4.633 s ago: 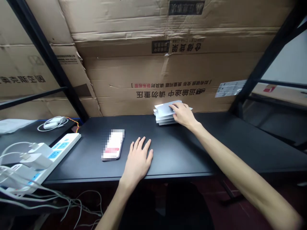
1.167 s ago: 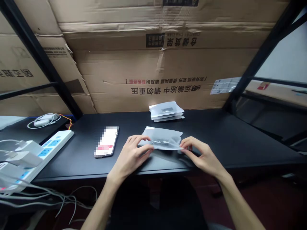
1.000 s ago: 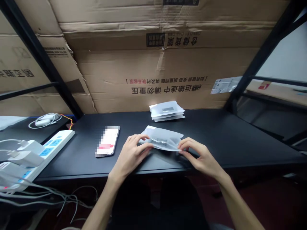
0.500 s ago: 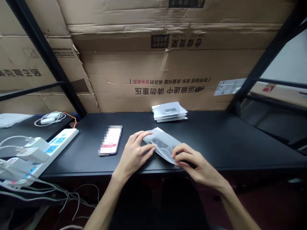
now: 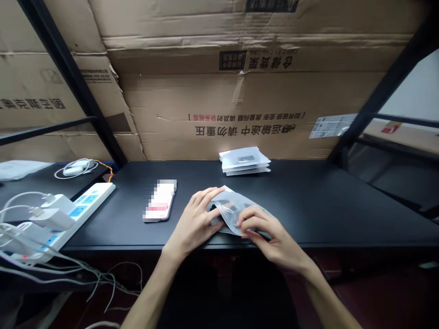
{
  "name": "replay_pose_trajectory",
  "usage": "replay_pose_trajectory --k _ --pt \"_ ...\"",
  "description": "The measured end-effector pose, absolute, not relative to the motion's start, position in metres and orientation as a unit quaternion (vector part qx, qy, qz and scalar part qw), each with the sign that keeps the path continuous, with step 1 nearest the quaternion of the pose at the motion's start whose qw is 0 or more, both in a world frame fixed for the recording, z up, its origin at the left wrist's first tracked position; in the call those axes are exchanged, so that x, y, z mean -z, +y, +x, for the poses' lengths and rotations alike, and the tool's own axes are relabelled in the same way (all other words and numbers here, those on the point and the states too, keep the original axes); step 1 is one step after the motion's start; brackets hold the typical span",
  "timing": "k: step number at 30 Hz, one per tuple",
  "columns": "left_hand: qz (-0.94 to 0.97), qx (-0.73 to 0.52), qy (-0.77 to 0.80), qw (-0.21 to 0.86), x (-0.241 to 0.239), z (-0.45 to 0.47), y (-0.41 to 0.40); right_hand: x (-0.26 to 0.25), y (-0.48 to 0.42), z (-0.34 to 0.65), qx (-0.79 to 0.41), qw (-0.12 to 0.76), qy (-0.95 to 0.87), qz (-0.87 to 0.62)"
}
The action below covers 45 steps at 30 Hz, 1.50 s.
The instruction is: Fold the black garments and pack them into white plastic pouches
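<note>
A translucent frosted plastic bag (image 5: 247, 204) lies tilted near the front edge of the black table, its near-left side gaping. My left hand (image 5: 199, 219) is at that gap, some fingers reaching over the bag's far-left corner while the thumb and another finger extend into the opening. They appear to grip the bag's edge. My right hand (image 5: 265, 233) is closed in a pinch on the bag's near edge, raising the upper layer. Something dark shows in the gap beside my left fingers; I cannot make out what.
A small stack of similar frosted bags (image 5: 245, 160) sits at the back against the cardboard (image 5: 164, 100). To the left lies a phone (image 5: 160, 201). Further left, a white power strip (image 5: 91, 205) with plugged-in chargers and cables stretches along the black table's (image 5: 329, 201) side.
The bag's near-left side has opened wider. My left thumb and a finger have moved into the opening, and my right hand has shifted slightly left with the pinched edge.
</note>
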<state>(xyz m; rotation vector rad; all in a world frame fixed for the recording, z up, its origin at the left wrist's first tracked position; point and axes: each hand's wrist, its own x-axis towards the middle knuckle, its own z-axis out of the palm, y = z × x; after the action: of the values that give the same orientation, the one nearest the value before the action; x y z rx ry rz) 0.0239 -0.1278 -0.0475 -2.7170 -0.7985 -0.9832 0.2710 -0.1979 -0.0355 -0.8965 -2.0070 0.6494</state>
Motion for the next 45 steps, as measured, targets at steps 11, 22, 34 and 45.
replay_pose_trajectory --k 11,22,34,45 --pt "-0.892 0.362 -0.264 0.060 0.046 0.022 -0.129 0.027 -0.197 0.269 -0.186 0.364 -0.809 -0.423" --pt "-0.902 0.346 -0.252 0.058 0.052 0.019 -0.123 0.038 -0.175 0.278 -0.197 0.158 -0.798 -0.547" --pt "-0.872 0.354 -0.331 0.065 0.048 0.010 -0.122 0.045 -0.156 0.310 -0.062 0.090 -0.807 -0.580" --pt "-0.864 0.366 -0.345 -0.017 0.055 0.011 -0.120 0.062 -0.155 0.432 -0.027 0.052 -0.710 -0.702"
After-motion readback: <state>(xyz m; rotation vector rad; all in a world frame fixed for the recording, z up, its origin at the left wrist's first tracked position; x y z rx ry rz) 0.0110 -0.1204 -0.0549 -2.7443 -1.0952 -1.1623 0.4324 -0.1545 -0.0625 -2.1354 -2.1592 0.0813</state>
